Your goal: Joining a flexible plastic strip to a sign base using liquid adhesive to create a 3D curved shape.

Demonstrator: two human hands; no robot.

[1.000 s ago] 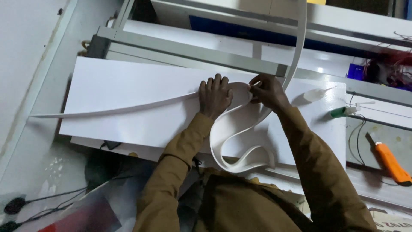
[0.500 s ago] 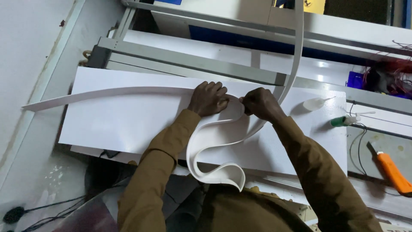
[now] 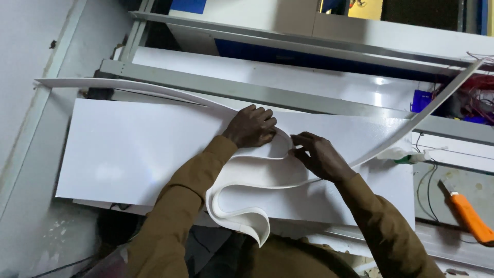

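While bent, white strip (image 3: 257,175) in hands (image 3: 252,126)

Two hands: the left hand (image 3: 252,126) and the right hand (image 3: 319,154), both on one long white flexible strip (image 3: 242,211). One large white flat panel (image 3: 139,154) beneath them. One orange utility knife (image 3: 471,216) at near right. One small green-tipped tube (image 3: 409,158) at right. Two brown sleeves.
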